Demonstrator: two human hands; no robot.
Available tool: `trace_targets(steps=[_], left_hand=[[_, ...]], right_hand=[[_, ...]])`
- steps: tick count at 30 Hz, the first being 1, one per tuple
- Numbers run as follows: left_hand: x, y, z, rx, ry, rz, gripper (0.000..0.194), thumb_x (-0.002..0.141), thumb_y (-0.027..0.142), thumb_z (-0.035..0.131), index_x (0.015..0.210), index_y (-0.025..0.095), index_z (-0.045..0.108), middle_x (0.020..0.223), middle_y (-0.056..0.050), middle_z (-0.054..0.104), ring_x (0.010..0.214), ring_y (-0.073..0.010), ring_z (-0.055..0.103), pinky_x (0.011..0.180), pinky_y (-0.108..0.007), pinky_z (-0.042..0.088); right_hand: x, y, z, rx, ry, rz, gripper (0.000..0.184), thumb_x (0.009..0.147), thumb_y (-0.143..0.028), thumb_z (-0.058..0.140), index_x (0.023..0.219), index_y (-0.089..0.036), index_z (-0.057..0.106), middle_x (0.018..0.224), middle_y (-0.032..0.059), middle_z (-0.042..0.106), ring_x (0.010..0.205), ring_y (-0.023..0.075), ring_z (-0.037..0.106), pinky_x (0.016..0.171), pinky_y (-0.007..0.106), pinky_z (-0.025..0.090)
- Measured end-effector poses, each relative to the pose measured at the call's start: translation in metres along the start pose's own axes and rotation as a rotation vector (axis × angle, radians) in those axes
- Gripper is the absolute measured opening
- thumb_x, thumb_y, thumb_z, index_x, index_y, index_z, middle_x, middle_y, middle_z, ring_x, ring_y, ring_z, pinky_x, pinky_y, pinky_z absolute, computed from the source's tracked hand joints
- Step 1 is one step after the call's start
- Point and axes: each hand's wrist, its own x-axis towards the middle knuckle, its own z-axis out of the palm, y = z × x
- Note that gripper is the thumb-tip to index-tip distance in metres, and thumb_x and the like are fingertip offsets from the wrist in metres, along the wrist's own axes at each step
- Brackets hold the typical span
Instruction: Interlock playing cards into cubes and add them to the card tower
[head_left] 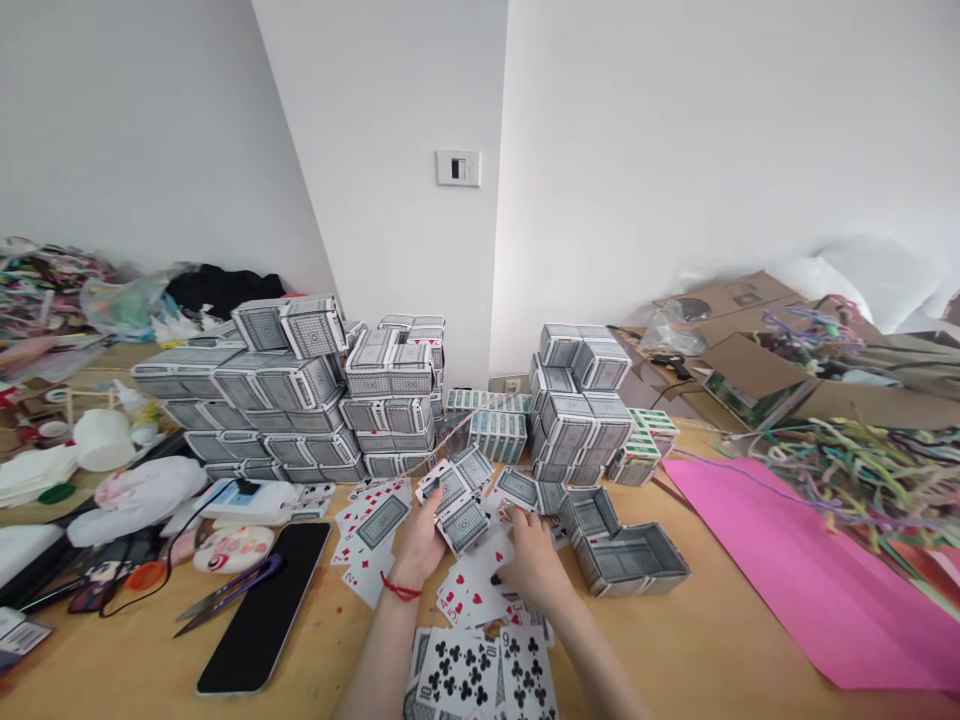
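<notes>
My left hand (421, 540), with a red string bracelet at the wrist, grips a small structure of joined playing cards (463, 525), patterned backs showing. Just to its right, my right hand (534, 560) is over the loose cards, fingers and thumb apart; its fingertips are by a face-down card (519, 488). Heart cards (471, 590) lie face up between the hands. Diamond cards (367, 575) are fanned out at the left, a face-down card on top. Nearer me lie club cards (459, 668). An open-topped piece made of cards (637, 560) rests to the right.
Stacked card blocks stand at the left (285, 400) and right (581, 400), with green-edged card boxes (499, 430) between. A phone (266, 610), scissors (229, 595) and a power bank (251, 500) lie left. Pink paper (810, 570), colourful strands (862, 470) and a cardboard box (765, 375) are right.
</notes>
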Motion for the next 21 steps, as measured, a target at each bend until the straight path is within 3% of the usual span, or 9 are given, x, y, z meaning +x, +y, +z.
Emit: trace_targets(steps=[3,8,11,15,18,20,21], left_hand=[[-0.001,-0.001,0.002,0.029,-0.014,0.020,0.027,0.074,0.025,0.060,0.100,0.018,0.058,0.095,-0.007,0.068,0.089,-0.0215,0.063,0.077,-0.034,0.050],[-0.004,-0.003,0.000,0.079,-0.072,0.023,0.037,0.066,0.020,0.067,0.101,0.018,0.058,0.092,-0.006,0.069,0.089,-0.0233,0.063,0.076,-0.034,0.050],[-0.006,-0.003,0.000,0.157,-0.141,0.015,0.051,0.057,0.011,0.071,0.106,0.018,0.057,0.093,-0.006,0.069,0.090,-0.0237,0.063,0.078,-0.034,0.050],[-0.009,-0.002,0.003,0.209,-0.167,0.035,0.054,0.053,0.009,0.072,0.105,0.015,0.058,0.091,-0.008,0.069,0.089,-0.0250,0.063,0.076,-0.034,0.050],[-0.008,0.002,0.003,0.209,-0.154,0.031,0.050,0.055,0.010,0.071,0.103,0.014,0.059,0.089,-0.009,0.070,0.086,-0.0252,0.065,0.075,-0.034,0.051],[-0.007,0.006,0.001,0.200,-0.129,0.023,0.045,0.058,0.012,0.069,0.102,0.013,0.060,0.086,-0.009,0.070,0.084,-0.0255,0.065,0.074,-0.035,0.051],[-0.006,0.009,0.000,0.192,-0.119,0.020,0.043,0.059,0.013,0.068,0.101,0.012,0.060,0.084,-0.009,0.071,0.085,-0.0258,0.065,0.074,-0.036,0.051]], right_hand=[[-0.001,-0.004,0.001,0.114,0.007,-0.145,0.075,0.058,-0.008,0.053,0.130,-0.017,0.036,0.121,0.0107,0.047,0.110,0.0281,0.041,0.093,0.034,0.032],[-0.007,-0.013,0.006,0.203,-0.032,-0.270,0.066,0.065,-0.013,0.050,0.131,-0.017,0.038,0.118,0.0100,0.050,0.111,0.0263,0.041,0.097,0.035,0.029],[-0.007,-0.013,0.006,0.272,-0.028,-0.321,0.064,0.065,-0.008,0.045,0.129,-0.015,0.041,0.119,0.0108,0.049,0.112,0.0235,0.041,0.097,0.034,0.030],[-0.001,-0.007,-0.003,0.399,-0.056,-0.393,0.062,0.062,-0.001,0.038,0.121,-0.017,0.051,0.116,0.0087,0.053,0.108,0.0179,0.048,0.091,0.027,0.037],[0.003,-0.001,-0.012,0.398,-0.024,-0.266,0.047,0.067,-0.005,0.040,0.106,-0.018,0.062,0.106,0.0076,0.060,0.094,0.0179,0.056,0.082,0.027,0.043],[0.001,0.000,-0.017,0.270,0.003,-0.125,0.037,0.068,-0.016,0.051,0.104,-0.017,0.062,0.103,0.0098,0.060,0.095,0.0229,0.055,0.083,0.033,0.042],[-0.001,-0.001,-0.018,0.179,-0.010,-0.070,0.042,0.064,-0.022,0.060,0.106,-0.015,0.060,0.105,0.0115,0.059,0.099,0.0266,0.053,0.085,0.037,0.041]])
